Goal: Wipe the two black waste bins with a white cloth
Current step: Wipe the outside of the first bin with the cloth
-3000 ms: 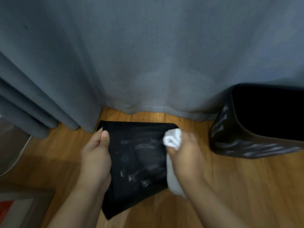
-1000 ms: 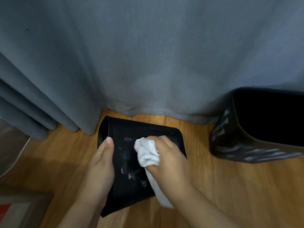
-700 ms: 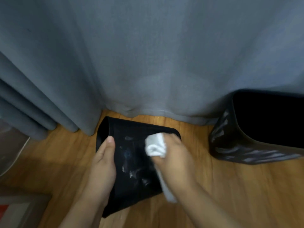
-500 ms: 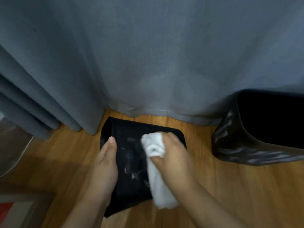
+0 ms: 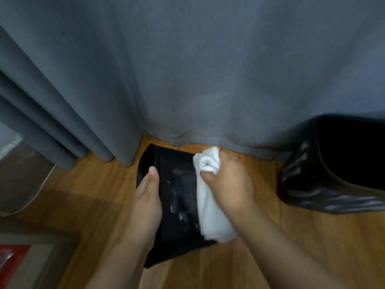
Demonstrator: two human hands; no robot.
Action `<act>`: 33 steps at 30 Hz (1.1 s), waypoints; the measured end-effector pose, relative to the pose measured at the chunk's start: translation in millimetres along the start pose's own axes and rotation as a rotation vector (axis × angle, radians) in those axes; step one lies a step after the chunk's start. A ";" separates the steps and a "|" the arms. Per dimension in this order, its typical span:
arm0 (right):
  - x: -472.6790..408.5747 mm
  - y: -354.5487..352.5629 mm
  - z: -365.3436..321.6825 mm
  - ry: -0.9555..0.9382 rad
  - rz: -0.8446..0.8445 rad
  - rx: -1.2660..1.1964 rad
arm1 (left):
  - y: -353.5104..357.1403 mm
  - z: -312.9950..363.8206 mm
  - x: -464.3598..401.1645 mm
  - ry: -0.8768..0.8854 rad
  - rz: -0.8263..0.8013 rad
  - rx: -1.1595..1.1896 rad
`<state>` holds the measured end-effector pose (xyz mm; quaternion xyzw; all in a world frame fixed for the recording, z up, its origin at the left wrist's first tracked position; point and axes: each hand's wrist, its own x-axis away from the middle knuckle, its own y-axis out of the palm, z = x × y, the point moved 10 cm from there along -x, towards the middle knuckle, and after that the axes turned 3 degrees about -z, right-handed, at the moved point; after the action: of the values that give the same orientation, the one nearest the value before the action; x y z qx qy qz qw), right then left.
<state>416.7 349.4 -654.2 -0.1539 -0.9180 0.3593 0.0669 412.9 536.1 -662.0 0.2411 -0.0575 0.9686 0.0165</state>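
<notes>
A black waste bin (image 5: 179, 192) lies tipped over on the wooden floor in front of me, its flat side up and marked with pale smears. My left hand (image 5: 146, 203) grips its left edge, thumb lying along the top face. My right hand (image 5: 228, 184) holds a bunched white cloth (image 5: 209, 192) against the bin's right side, near the far corner; the cloth's tail hangs down toward me. A second black bin (image 5: 325, 184) with a ribbed wall stands upright at the right, its dark opening facing up.
A grey curtain (image 5: 187, 69) hangs down to the floor just behind both bins, with folds at the left. A translucent sheet or container (image 5: 23, 180) sits at far left. A flat grey and red item (image 5: 23, 261) lies at the bottom left on the floor (image 5: 291, 236).
My right hand swept the cloth back and forth over the bin's face, and it has now moved from the middle to the far right corner. My left hand kept its grip on the left edge.
</notes>
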 end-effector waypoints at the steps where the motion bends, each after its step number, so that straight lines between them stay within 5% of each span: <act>1: -3.4 -8.3 2.5 0.009 0.017 0.005 | 1.2 1.2 0.9 0.003 0.000 0.009; 10: 57.9 21.3 -63.6 -0.305 -0.194 -0.066 | -5.0 -8.9 -11.6 -0.044 0.025 0.054; 16: -6.5 17.9 -72.4 -0.227 -0.038 -0.028 | 2.4 -3.1 -8.1 0.010 -0.014 0.022; 24: 60.1 22.2 -51.9 -0.282 -0.095 -0.076 | 4.3 -3.8 -10.8 -0.015 -0.009 0.026; 33: -15.4 18.4 -37.0 -0.140 -0.017 -0.052 | 6.3 -4.6 -4.5 0.013 -0.057 -0.016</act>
<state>444.2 380.7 -639.8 -0.1223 -0.9307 0.3447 0.0013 414.4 530.3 -668.7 0.2362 -0.0580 0.9689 0.0464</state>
